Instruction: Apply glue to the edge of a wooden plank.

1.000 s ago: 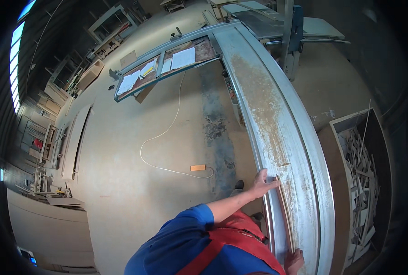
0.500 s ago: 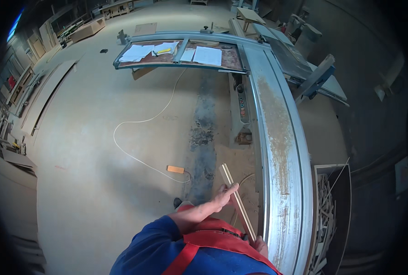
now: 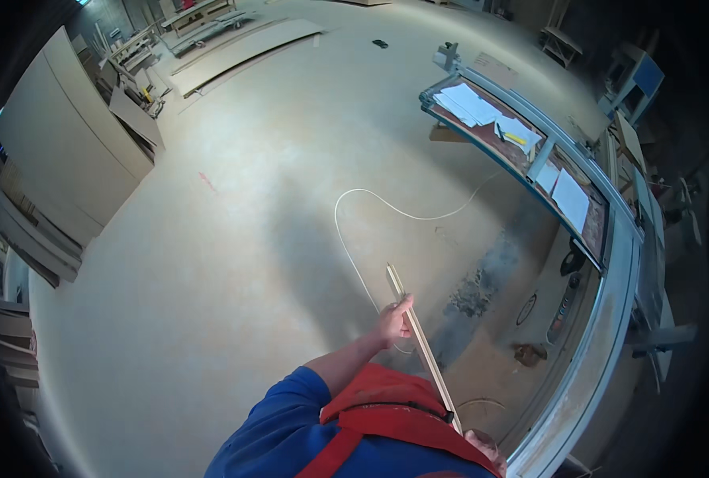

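My left hand (image 3: 394, 323) is closed around long, thin wooden strips (image 3: 428, 354), pale and narrow, a little below their far end. They slant in front of my body, far end up and to the left, near end down by the red apron. Just at that lower end is my right hand (image 3: 484, 446), partly hidden by the apron; it appears closed on the strips, though its fingers barely show.
A panel saw's sliding table (image 3: 601, 374) curves along the right. Its cross table (image 3: 482, 143) carries white papers (image 3: 468, 103) and a yellow tool (image 3: 514, 138). A white cable (image 3: 340, 231) lies across the floor. Large boards (image 3: 68, 135) lean at the left; a long panel (image 3: 247, 56) lies farther back.
My view has swung left, so the saw now sits farther right and the leaning boards have come into view. The strips have turned with me, still in my hands.
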`<control>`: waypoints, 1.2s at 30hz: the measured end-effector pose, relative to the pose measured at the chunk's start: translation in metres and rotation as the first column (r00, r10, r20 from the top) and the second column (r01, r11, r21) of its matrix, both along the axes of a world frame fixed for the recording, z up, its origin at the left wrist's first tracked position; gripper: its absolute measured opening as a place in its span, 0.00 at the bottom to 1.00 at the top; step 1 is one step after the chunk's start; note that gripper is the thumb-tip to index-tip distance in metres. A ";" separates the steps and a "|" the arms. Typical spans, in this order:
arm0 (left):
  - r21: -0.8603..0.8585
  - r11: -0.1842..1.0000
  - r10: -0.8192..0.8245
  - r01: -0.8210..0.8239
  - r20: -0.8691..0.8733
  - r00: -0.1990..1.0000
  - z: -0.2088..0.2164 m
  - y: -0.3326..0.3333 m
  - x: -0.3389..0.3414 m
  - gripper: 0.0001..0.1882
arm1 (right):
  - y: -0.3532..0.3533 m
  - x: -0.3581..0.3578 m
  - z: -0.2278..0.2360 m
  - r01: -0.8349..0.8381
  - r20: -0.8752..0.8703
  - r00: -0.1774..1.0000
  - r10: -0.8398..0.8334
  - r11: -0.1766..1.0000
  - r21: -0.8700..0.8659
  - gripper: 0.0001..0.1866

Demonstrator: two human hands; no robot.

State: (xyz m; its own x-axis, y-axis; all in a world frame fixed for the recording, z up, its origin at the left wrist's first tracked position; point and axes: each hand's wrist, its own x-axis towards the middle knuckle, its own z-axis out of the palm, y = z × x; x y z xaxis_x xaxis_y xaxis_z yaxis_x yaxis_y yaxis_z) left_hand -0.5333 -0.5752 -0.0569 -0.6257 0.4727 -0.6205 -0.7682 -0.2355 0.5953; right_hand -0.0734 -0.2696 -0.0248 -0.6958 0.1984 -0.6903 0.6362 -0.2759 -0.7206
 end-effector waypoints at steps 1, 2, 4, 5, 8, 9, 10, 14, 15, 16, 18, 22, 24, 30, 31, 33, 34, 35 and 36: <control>-0.042 0.999 0.013 -0.014 -0.025 1.000 -0.006 -0.021 -0.017 0.33 | -0.002 -0.043 0.013 -0.141 0.004 0.990 0.141 0.990 0.011 0.26; -0.080 0.997 0.014 -0.018 -0.045 0.999 -0.011 -0.038 -0.032 0.34 | -0.010 -0.086 0.036 -0.268 0.013 0.963 0.268 0.963 0.030 0.24; -0.121 0.986 0.114 -0.115 -0.010 0.993 -0.018 -0.084 -0.059 0.34 | 0.011 -0.153 -0.004 -0.457 -0.084 0.885 0.458 0.889 0.024 0.26; -0.138 0.979 0.156 -0.148 0.048 0.987 -0.021 -0.095 -0.076 0.34 | 0.035 -0.174 -0.045 -0.577 -0.149 0.803 0.578 0.815 0.050 0.27; -0.281 0.917 0.312 -0.284 0.060 0.948 -0.032 -0.118 -0.136 0.36 | 0.018 -0.299 -0.044 -0.750 -0.041 0.649 0.760 0.647 0.137 0.31; -0.286 0.923 0.282 -0.259 0.040 0.959 -0.036 -0.117 -0.169 0.36 | -0.003 -0.352 -0.009 -0.793 0.176 0.608 0.774 0.584 0.173 0.32; -0.277 0.910 0.332 -0.308 0.043 0.942 -0.037 -0.119 -0.201 0.36 | -0.013 -0.407 0.014 -0.840 0.384 0.539 0.750 0.510 0.185 0.34; -0.283 0.793 0.563 -0.539 0.002 0.827 -0.032 -0.157 -0.314 0.43 | -0.021 -0.615 0.005 -0.891 0.138 0.451 0.882 0.434 0.134 0.38; -0.218 0.773 0.609 -0.596 -0.011 0.793 -0.028 -0.172 -0.338 0.49 | -0.024 -0.669 0.010 -0.938 0.178 0.322 0.930 0.288 0.191 0.40; -0.231 0.758 0.628 -0.610 0.008 0.778 -0.007 -0.172 -0.374 0.52 | -0.028 -0.715 0.024 -0.924 0.147 0.340 0.929 0.301 0.234 0.42; -0.236 0.770 0.615 -0.592 0.029 0.788 0.030 -0.160 -0.433 0.55 | -0.048 -0.801 0.038 -0.890 0.105 0.344 0.933 0.289 0.352 0.44; -0.139 0.836 0.523 -0.530 -0.088 0.848 0.059 -0.143 -0.509 0.52 | -0.117 -0.969 0.063 -0.867 0.077 0.304 0.950 0.242 0.435 0.47; -0.099 0.863 0.479 -0.495 -0.153 0.865 0.043 -0.137 -0.552 0.47 | -0.161 -1.047 0.084 -0.869 0.081 0.290 0.954 0.227 0.440 0.47; 0.153 0.802 0.597 -0.577 -0.155 0.787 0.021 -0.128 -0.725 0.34 | -0.247 -1.246 0.050 -0.829 -0.085 0.319 0.944 0.321 0.457 0.48; 0.196 0.768 0.637 -0.610 -0.143 0.757 0.028 -0.135 -0.768 0.33 | -0.259 -1.284 0.050 -0.838 -0.119 0.286 0.951 0.308 0.451 0.48; 0.146 0.801 0.599 -0.581 -0.166 0.783 0.021 -0.163 -0.851 0.31 | -0.281 -1.357 0.049 -0.829 -0.159 0.305 0.939 0.344 0.441 0.48; 0.103 0.795 0.606 -0.597 -0.175 0.776 0.019 -0.171 -0.882 0.30 | -0.284 -1.387 0.048 -0.821 -0.116 0.307 0.945 0.324 0.469 0.49; 0.060 0.788 0.612 -0.613 -0.186 0.769 0.018 -0.178 -0.913 0.28 | -0.285 -1.417 0.048 -0.815 -0.073 0.308 0.949 0.302 0.494 0.49; 0.064 0.805 0.590 -0.589 -0.186 0.786 0.023 -0.186 -0.953 0.28 | -0.282 -1.453 0.052 -0.807 -0.029 0.303 0.952 0.273 0.524 0.50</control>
State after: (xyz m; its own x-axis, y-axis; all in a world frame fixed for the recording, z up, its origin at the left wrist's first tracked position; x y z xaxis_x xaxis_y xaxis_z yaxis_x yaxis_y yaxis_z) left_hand -1.4862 -0.7611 -0.0340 -0.8866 -0.0251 -0.4618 -0.3533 -0.6077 0.7113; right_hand -1.5263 -0.5519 0.0270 -0.7211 -0.5149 -0.4636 0.0504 0.6283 -0.7763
